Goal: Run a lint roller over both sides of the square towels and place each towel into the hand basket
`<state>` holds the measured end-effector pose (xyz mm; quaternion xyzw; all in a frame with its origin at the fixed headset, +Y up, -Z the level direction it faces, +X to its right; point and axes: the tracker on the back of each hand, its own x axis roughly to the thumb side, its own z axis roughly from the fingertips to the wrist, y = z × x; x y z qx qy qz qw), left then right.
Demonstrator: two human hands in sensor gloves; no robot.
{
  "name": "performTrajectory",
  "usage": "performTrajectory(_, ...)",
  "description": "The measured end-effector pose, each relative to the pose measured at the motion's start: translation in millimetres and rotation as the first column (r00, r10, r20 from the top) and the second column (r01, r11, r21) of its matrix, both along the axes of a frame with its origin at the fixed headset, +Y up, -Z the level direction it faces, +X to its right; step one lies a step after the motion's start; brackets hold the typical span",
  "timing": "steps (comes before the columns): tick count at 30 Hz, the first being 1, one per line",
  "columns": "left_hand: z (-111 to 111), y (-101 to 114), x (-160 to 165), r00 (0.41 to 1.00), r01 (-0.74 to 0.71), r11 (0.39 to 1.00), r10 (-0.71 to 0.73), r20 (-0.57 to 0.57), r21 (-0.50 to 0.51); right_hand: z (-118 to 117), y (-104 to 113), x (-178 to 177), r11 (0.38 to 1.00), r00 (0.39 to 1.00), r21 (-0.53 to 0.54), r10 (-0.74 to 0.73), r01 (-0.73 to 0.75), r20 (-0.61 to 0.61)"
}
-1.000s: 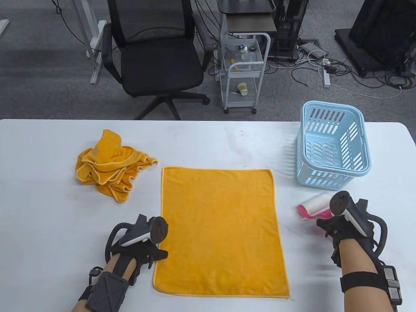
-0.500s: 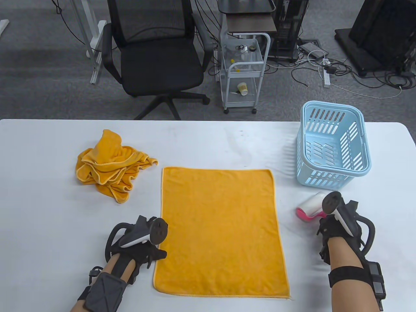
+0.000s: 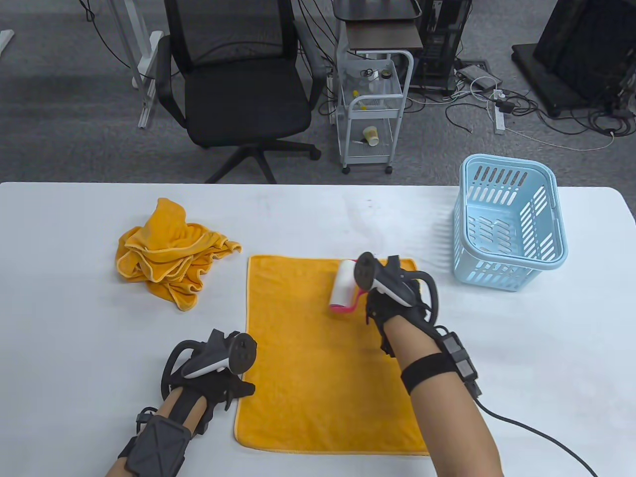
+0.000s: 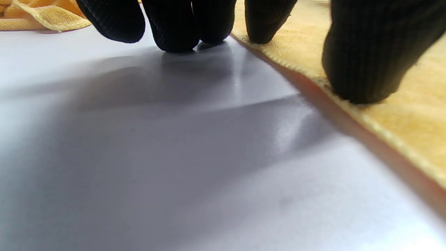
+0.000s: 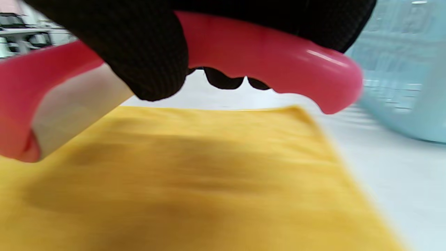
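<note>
While the left hand (image 3: 226, 385) presses flat on the towel's (image 3: 323, 377) lower-left edge, the right hand (image 3: 392, 303) clutches the lint roller (image 3: 342, 288) at centre frame.

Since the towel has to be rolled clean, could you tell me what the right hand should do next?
Probably lower the lint roller onto the flat towel near its far edge and roll toward the person. The right hand grips its pink handle there, and the right wrist view shows it above the cloth. The left hand pins the near-left edge.
</note>
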<state>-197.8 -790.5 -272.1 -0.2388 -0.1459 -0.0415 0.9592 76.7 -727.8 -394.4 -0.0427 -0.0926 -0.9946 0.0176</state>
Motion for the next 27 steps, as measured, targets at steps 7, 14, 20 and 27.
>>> performTrajectory(7,0,0,0,1.0,-0.007,1.0,0.007,0.003,0.0,-7,-25,-79,1.0,0.991,0.028,0.0,0.004,-0.133)
performTrajectory(14,0,-1,0,1.0,-0.006,1.0,0.006,0.004,0.0,-13,-24,-43,0.994,0.992,0.019,0.107,-0.106,-0.07)
performTrajectory(20,0,-1,0,1.0,0.002,1.0,-0.002,0.005,0.001,-11,-10,39,0.93,0.926,-0.025,0.368,-0.367,0.08)
performTrajectory(27,0,-1,0,1.0,0.003,1.0,-0.003,0.005,0.001,-4,-5,92,0.805,0.788,-0.078,0.592,-0.588,0.17)
